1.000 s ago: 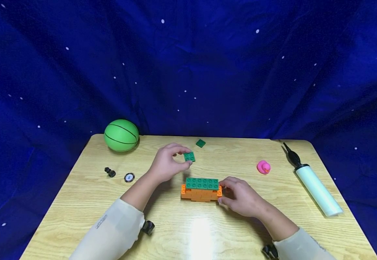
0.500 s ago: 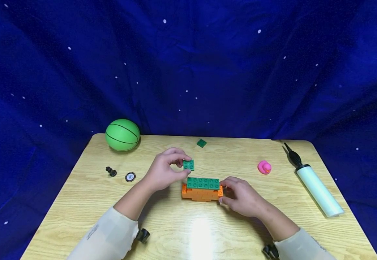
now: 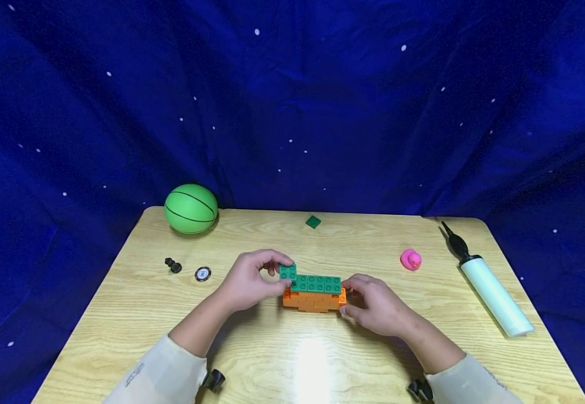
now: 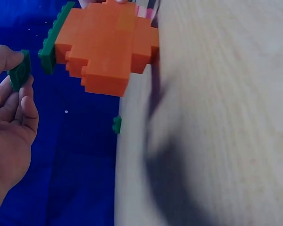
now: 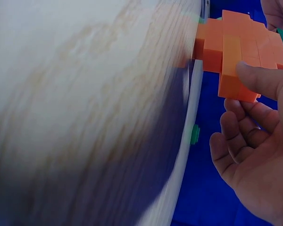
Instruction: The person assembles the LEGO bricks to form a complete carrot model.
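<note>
Between thumb and fingers, my left hand point(image 3: 250, 282) pinches a small green toy building brick point(image 3: 288, 271) with studs on top. The left wrist view shows this brick point(image 4: 20, 70) apart from the block build, just beyond its green top. The build has a stepped orange body point(image 3: 313, 303) with a row of green studded bricks point(image 3: 316, 284) along its top. At the build's right end, my right hand point(image 3: 375, 306) grips the orange bricks, its thumb pressed on their side point(image 5: 231, 56) in the right wrist view.
Another green brick point(image 3: 313, 222) lies near the table's back edge. At left are a green ball point(image 3: 191, 209), a black chess pawn point(image 3: 173, 265) and a poker chip point(image 3: 203, 274). A pink rubber duck point(image 3: 411, 260) and a hand pump point(image 3: 494, 294) lie at right.
My left hand has brought the pinched green brick toward me and slightly left, from behind the build to its left top end. The right hand keeps its grip in place.
</note>
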Demonstrator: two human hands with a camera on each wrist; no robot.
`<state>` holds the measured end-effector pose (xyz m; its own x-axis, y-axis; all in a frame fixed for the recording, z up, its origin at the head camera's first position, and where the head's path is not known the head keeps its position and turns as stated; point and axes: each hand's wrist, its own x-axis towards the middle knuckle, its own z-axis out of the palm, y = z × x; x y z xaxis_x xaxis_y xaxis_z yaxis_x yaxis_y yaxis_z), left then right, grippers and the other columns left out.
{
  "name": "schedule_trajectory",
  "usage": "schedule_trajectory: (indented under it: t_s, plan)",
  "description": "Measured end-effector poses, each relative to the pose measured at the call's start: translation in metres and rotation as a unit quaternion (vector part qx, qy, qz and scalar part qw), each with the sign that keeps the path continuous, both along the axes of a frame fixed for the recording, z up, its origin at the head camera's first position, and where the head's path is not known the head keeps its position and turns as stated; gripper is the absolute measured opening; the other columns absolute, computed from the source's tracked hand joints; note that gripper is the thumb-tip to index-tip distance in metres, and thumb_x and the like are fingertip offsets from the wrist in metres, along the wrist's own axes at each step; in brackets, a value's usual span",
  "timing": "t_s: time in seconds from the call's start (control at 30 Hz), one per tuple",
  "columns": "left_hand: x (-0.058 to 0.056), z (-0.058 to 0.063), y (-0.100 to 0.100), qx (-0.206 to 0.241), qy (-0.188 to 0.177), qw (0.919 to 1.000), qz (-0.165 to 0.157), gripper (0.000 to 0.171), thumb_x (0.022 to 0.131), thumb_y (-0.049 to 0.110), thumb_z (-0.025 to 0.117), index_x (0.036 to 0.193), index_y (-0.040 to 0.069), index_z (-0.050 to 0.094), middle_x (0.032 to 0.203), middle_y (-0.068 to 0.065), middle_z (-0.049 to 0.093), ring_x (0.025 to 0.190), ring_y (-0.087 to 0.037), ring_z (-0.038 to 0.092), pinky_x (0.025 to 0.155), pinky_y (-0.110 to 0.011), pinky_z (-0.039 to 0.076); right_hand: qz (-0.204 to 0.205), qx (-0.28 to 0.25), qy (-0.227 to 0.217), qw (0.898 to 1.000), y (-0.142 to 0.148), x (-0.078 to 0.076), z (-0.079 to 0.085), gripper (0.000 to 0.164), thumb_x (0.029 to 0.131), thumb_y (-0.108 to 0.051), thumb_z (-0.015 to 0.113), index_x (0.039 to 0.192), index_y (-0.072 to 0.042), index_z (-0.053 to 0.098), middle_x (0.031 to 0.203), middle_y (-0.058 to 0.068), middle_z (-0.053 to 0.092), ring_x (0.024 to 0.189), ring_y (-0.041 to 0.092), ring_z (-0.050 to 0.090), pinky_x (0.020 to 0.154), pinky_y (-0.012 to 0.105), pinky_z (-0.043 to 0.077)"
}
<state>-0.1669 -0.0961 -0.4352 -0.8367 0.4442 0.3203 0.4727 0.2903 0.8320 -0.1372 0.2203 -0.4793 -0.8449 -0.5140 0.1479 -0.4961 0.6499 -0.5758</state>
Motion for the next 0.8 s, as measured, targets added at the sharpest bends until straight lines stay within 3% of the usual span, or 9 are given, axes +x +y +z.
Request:
schedule_trajectory:
  t_s: [0.17,0.3,0.8]
  plan:
    - [0.002,-0.01,-0.001,0.035,-0.019,0.9989,-0.024,0.033,0.081,0.0,0.085,0.11,0.016,0.077,0.109,0.003,0.074,0.09,-0.018,0.067,0.083,-0.043,0.058,-0.001,-0.001,0.0,1.0,0.0,0.0,0.0,0.04,0.091,-0.018,0.081,0.125,-0.002,0.067,0.112,-0.003,0.066,0.092,0.017,0.063,0.08,0.032,0.054]
    - [0.003,-0.016,-0.001,0.058,-0.028,0.9971,-0.041,0.034,0.082,-0.003,0.084,0.111,0.013,0.077,0.114,0.0,0.073,0.1,-0.019,0.069,0.089,-0.039,0.059,-0.002,-0.001,0.004,1.0,0.0,0.001,0.0,0.039,0.091,-0.018,0.081,0.124,-0.003,0.067,0.111,-0.003,0.066,0.091,0.017,0.062,0.079,0.031,0.054]
    - [0.006,-0.018,0.001,0.09,-0.101,0.9891,-0.059,0.032,0.084,-0.005,0.081,0.113,0.006,0.076,0.117,-0.009,0.07,0.095,-0.023,0.07,0.083,-0.033,0.061,-0.005,0.001,-0.007,1.0,-0.001,0.001,0.0,0.039,0.092,-0.018,0.08,0.126,-0.003,0.067,0.112,-0.003,0.065,0.091,0.016,0.061,0.078,0.031,0.054]
